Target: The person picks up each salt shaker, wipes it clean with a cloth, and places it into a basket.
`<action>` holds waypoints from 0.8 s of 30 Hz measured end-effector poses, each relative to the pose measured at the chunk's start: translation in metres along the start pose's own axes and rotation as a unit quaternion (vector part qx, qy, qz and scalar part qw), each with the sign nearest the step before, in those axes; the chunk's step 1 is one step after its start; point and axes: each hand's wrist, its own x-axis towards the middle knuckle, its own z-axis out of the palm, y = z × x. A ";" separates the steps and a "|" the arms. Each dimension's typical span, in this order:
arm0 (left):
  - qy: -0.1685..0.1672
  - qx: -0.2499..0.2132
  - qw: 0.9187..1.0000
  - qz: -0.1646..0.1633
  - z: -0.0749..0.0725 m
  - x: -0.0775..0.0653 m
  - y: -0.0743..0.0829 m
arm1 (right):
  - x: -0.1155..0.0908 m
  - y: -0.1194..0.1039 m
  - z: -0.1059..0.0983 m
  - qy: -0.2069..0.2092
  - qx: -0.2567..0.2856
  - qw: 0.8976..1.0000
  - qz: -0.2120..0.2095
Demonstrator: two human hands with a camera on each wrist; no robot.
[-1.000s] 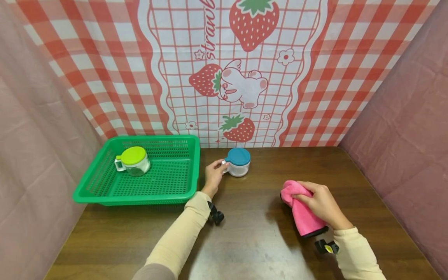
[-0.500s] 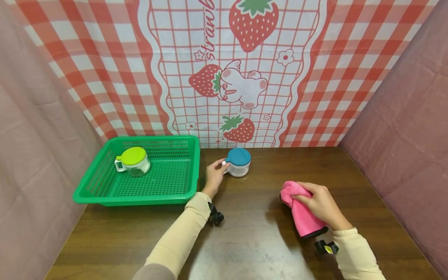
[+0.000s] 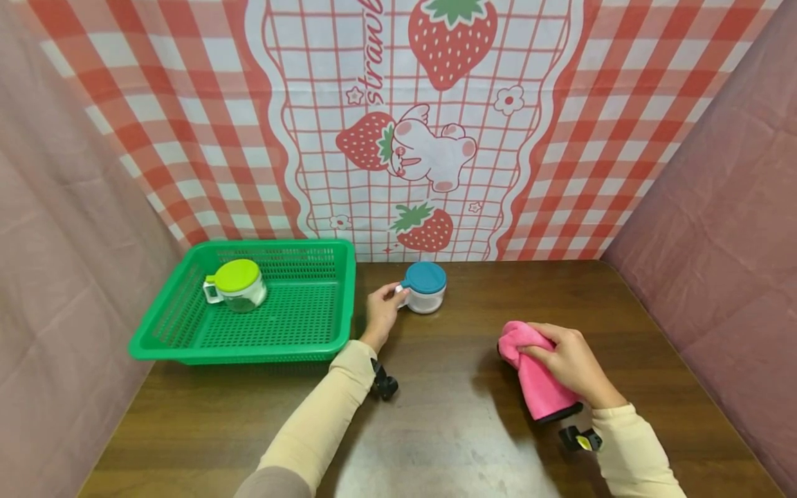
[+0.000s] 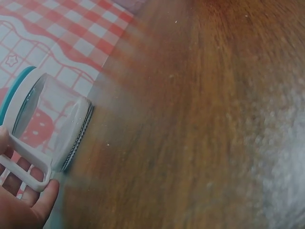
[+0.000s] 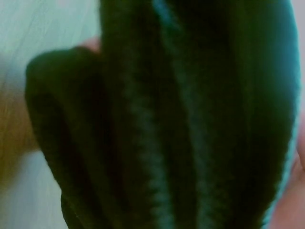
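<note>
A clear jar with a blue lid (image 3: pixel 425 278) and a white side handle (image 4: pixel 35 160) stands upright at the back middle of the wooden table. My left hand (image 3: pixel 382 312) holds that handle, with thumb and fingers around it in the left wrist view. At the right, my right hand (image 3: pixel 575 358) grips a bunched pink cloth (image 3: pixel 540 389) with a black edge, raised a little over the table. Seen from the right wrist, dark folds of the cloth (image 5: pixel 167 119) fill most of the picture and cover most of the fingers.
A green plastic basket (image 3: pixel 249 356) sits at the back left, close beside my left hand. Inside it stands a similar jar with a lime-green lid (image 3: pixel 238 276). A red-and-white checked strawberry cloth (image 3: pixel 423 138) hangs behind the table, and pink curtains (image 3: pixel 716 242) flank it.
</note>
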 end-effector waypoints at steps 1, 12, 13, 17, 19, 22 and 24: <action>0.002 0.000 1.000 -0.002 0.000 0.000 0.000 | 0.000 0.000 0.000 0.000 0.001 1.000 0.000; 0.010 0.007 1.000 0.004 0.000 0.001 -0.001 | 0.000 0.001 -0.001 0.000 0.001 1.000 0.001; 0.009 0.011 1.000 0.005 0.000 0.001 -0.001 | 0.000 0.001 -0.001 -0.001 0.001 1.000 0.003; 0.007 0.017 1.000 0.005 0.000 0.000 -0.001 | -0.001 0.000 -0.001 -0.004 0.000 1.000 0.003; 0.008 0.017 1.000 0.006 0.000 -0.001 0.000 | -0.002 0.000 -0.002 -0.003 0.000 1.000 0.001; 0.011 0.019 1.000 0.010 0.001 -0.002 0.003 | -0.001 0.000 -0.002 0.001 -0.001 1.000 0.000; 0.016 0.025 0.999 0.012 0.001 -0.002 0.005 | -0.001 0.000 -0.002 0.002 -0.001 1.000 0.000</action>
